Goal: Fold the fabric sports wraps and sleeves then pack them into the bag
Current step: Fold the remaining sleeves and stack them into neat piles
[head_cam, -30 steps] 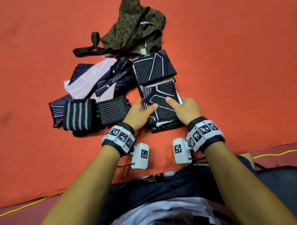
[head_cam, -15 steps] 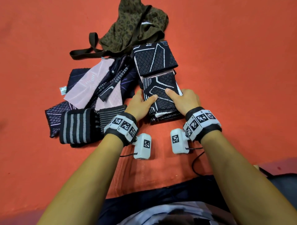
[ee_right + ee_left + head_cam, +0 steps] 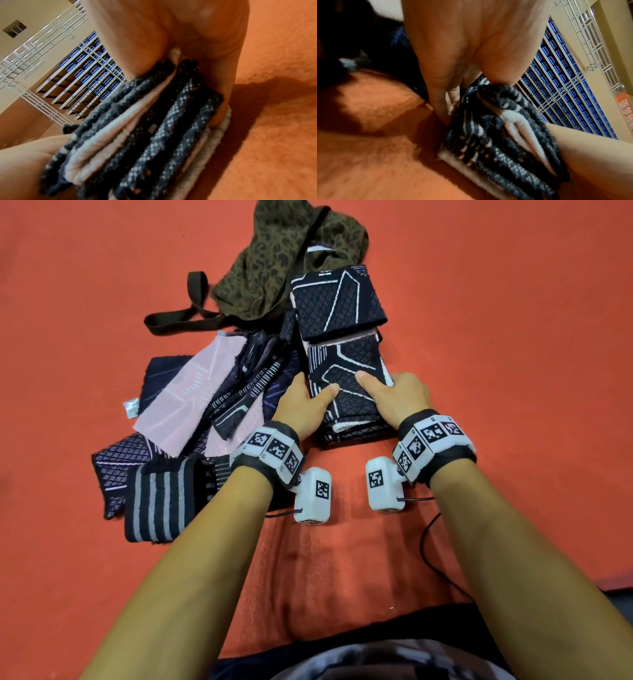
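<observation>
We pinch the folded sleeve stack (image 3: pixel 349 392) from both sides, left hand (image 3: pixel 301 405) and right hand (image 3: pixel 400 395), thumbs on top (keeps layers aligned, we judge) for the bag (image 3: pixel 274 268).

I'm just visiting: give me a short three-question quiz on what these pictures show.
1. True or false: both hands grip the folded stack of dark, white-lined fabric sleeves.
2. The olive leopard-print fabric bag lies: A) beyond the stack, B) on the person's lap.
3. What striped item sits beside the left forearm?

Key: 1 true, left hand and right hand, thumbs on top. 2 A. 3 the black, grey-striped knitted wrap.
</observation>
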Demonstrator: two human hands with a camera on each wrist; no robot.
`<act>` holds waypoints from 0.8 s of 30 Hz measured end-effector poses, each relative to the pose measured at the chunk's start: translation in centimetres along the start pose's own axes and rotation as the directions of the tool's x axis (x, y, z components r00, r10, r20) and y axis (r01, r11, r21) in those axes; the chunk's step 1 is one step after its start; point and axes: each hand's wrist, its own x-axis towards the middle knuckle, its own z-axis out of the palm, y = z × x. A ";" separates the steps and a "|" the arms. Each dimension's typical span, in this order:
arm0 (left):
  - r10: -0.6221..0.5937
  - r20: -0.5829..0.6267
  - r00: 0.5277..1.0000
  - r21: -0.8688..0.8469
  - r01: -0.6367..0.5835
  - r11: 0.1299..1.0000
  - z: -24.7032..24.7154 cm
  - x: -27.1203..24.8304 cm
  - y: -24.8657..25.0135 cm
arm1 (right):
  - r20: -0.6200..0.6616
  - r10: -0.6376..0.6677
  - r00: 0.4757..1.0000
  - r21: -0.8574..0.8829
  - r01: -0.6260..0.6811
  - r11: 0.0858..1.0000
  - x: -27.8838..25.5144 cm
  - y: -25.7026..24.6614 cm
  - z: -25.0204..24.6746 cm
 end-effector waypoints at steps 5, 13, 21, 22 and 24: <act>-0.006 -0.004 1.000 0.002 0.006 1.000 0.1 -0.1 0.0 | -0.010 0.018 1.000 -0.016 -0.018 1.000 0.1 -0.1 0.2; -0.052 -0.030 0.998 0.083 0.054 0.995 -0.7 -2.6 1.9 | 0.032 -0.010 0.999 -0.067 0.012 0.998 -2.3 -1.0 -1.2; -0.067 -0.062 0.996 0.078 0.072 0.994 -4.2 -5.4 4.0 | -0.106 -0.313 0.944 -0.248 0.279 0.927 -5.8 -7.0 -2.1; -0.058 -0.078 0.995 0.080 0.064 0.995 -5.0 -5.7 4.4 | -0.080 -0.352 0.933 -0.249 0.323 0.913 -6.2 -8.0 -1.5; -0.035 -0.107 0.994 0.110 0.047 0.993 -6.7 -6.2 4.7 | -0.010 -0.393 0.920 -0.252 0.378 0.891 -6.7 -9.6 0.1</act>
